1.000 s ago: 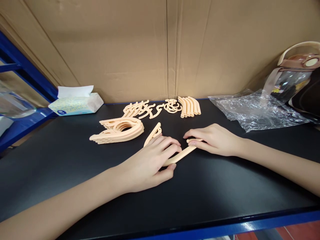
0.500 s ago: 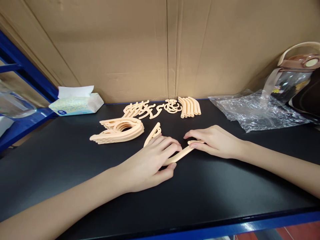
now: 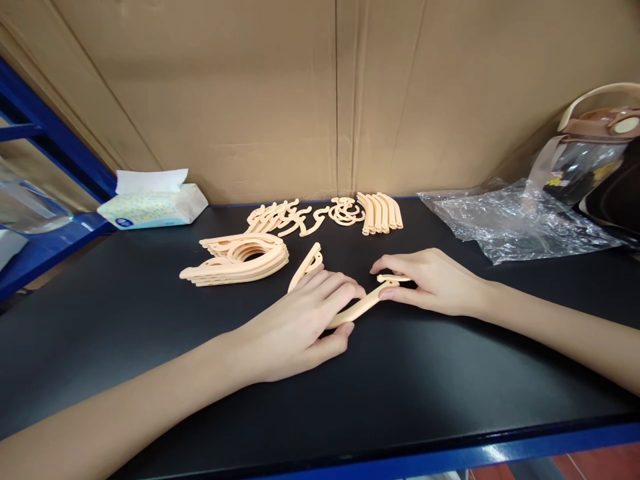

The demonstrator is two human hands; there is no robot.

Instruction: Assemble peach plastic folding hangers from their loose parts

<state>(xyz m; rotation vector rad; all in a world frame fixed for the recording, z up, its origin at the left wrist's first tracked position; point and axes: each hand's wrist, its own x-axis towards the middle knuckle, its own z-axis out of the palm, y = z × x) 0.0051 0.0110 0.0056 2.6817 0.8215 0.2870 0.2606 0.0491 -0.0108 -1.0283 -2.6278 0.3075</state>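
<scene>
A cream plastic folding clothes hanger (image 3: 359,308) lies on the black tabletop under my hands, one arm pointing up to the right. My left hand (image 3: 315,313) is closed over its middle, thumb at the near edge and fingers across the top, hiding the centre. Another part of it (image 3: 306,265) sticks out beyond the left knuckles. My right hand (image 3: 425,283) pinches the far right end between thumb and fingers, together with a thin cream strip (image 3: 393,278); how the two join is hidden by the fingers.
Left of my hands sits a stack of similar cream hangers (image 3: 235,263). Behind lie loose hooks (image 3: 315,223), curved pieces (image 3: 345,211) and a row of arms (image 3: 381,213). A tissue pack (image 3: 155,207) is back left; a clear plastic bag (image 3: 500,223) and bottle (image 3: 585,167) are right.
The thin strip in my right fingers now stands apart from the hanger arm's end, with a gap showing. My right hand has shifted very slightly; the left stays put.
</scene>
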